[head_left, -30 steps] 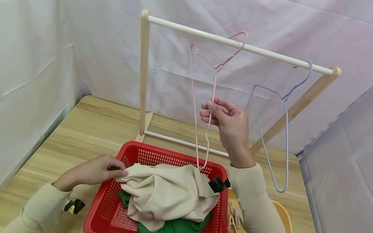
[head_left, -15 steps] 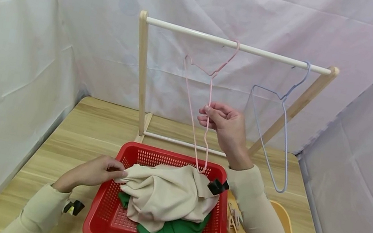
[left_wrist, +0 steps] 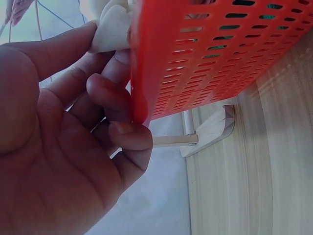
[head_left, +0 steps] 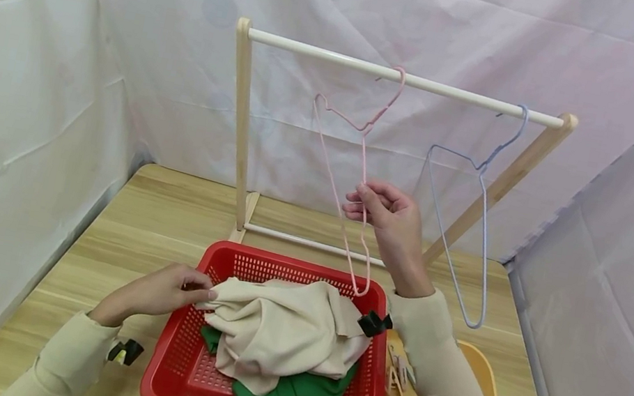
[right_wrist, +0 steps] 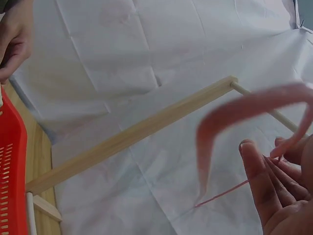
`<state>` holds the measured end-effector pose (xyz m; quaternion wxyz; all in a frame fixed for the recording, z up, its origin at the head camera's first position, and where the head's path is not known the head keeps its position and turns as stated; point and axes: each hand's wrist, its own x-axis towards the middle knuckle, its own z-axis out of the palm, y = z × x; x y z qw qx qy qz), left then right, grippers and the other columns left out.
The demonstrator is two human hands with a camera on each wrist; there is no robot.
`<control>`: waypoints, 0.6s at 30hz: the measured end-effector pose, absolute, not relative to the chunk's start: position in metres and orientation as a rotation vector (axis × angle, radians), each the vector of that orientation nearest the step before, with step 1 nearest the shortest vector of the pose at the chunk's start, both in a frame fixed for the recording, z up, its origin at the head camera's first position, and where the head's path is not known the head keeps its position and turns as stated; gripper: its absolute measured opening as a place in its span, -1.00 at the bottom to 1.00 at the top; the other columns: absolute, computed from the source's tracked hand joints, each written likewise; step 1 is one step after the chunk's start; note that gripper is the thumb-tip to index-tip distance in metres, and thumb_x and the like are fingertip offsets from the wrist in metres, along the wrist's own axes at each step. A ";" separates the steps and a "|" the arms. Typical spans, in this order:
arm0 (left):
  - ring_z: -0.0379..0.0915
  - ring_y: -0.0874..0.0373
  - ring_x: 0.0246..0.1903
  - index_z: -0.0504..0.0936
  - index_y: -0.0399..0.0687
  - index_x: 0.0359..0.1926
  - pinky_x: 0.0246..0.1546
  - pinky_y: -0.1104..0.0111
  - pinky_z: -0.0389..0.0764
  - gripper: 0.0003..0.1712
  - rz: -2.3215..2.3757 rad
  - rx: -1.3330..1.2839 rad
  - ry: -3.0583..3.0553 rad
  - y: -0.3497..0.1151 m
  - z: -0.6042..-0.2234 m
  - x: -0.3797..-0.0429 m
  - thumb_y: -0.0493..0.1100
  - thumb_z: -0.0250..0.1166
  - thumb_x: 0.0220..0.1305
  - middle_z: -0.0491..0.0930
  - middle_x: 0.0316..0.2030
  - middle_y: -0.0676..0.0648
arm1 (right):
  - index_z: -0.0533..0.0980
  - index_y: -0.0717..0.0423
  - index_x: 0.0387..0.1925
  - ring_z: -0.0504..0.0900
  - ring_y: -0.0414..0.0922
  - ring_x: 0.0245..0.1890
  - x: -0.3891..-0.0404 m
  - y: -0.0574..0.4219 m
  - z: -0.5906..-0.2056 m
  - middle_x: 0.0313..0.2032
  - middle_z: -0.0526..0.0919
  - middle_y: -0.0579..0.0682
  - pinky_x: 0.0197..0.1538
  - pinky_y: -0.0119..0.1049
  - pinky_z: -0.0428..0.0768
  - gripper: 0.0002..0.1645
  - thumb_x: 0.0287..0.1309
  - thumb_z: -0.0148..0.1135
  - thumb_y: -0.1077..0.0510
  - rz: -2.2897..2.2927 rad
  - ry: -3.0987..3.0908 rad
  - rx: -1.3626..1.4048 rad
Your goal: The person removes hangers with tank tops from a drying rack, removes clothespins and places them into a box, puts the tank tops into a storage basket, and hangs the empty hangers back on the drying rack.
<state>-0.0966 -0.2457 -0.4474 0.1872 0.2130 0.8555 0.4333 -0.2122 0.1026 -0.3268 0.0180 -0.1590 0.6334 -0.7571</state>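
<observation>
A pink wire hanger (head_left: pixel 365 153) hangs by its hook over the white rail (head_left: pixel 329 56) of a wooden rack. My right hand (head_left: pixel 386 221) pinches the hanger's side wire between thumb and fingers; the right wrist view shows the hanger close up and blurred. At the red basket's left rim, my left hand (head_left: pixel 174 287) pinches an edge of the cream cloth (head_left: pixel 288 327). In the left wrist view, thumb and forefinger hold that cloth (left_wrist: pixel 111 29) just over the rim of the red basket (left_wrist: pixel 146 63). Green fabric (head_left: pixel 295 392) lies beneath the cream cloth.
A blue hanger (head_left: pixel 486 221) hangs at the rail's right end. Right of the basket, partly behind my right forearm, stands a yellow tray (head_left: pixel 486 376) with several clothespins (head_left: pixel 398 379). White sheets enclose the wooden table (head_left: pixel 161 213) at the back and sides.
The pink hanger has come down so its hook rests over the rail, and its lower end has swung right with my right hand. My left hand stays on the cream cloth.
</observation>
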 end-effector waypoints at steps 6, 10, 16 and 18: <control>0.53 0.15 -0.41 0.67 0.00 -0.26 -0.42 0.40 0.66 -0.85 1.221 0.560 2.411 -0.246 -0.447 -0.098 -0.11 0.20 0.44 0.59 -0.39 -0.01 | 0.59 0.31 -0.16 0.75 -0.14 -0.40 -0.210 0.110 -0.335 -0.36 0.75 0.03 -0.20 -0.24 0.71 -0.71 0.36 0.22 0.10 -2.367 2.057 -0.505; 0.52 0.14 -0.39 0.67 0.02 -0.25 -0.40 0.40 0.66 -0.86 1.210 0.546 2.421 -0.246 -0.446 -0.098 -0.11 0.21 0.43 0.59 -0.38 -0.02 | 0.59 0.31 -0.13 0.75 -0.12 -0.36 -0.209 0.114 -0.340 -0.33 0.74 0.04 -0.15 -0.25 0.70 -0.66 0.38 0.18 0.05 -2.366 2.100 -0.486; 0.46 0.22 -0.44 0.66 0.02 -0.28 -0.44 0.43 0.61 -0.86 1.202 0.549 2.450 -0.246 -0.444 -0.097 -0.09 0.23 0.42 0.56 -0.43 0.00 | 0.57 0.28 -0.07 0.76 -0.11 -0.28 -0.208 0.124 -0.350 -0.26 0.72 0.05 -0.07 -0.26 0.68 -0.61 0.43 0.11 0.00 -2.346 2.150 -0.418; 0.44 0.25 -0.44 0.66 0.02 -0.28 -0.44 0.44 0.58 -0.86 1.194 0.555 2.480 -0.247 -0.443 -0.097 -0.09 0.24 0.42 0.55 -0.45 0.03 | 0.56 0.27 -0.05 0.75 -0.11 -0.25 -0.207 0.129 -0.354 -0.24 0.72 0.06 -0.05 -0.27 0.67 -0.59 0.45 0.08 -0.02 -2.346 2.160 -0.390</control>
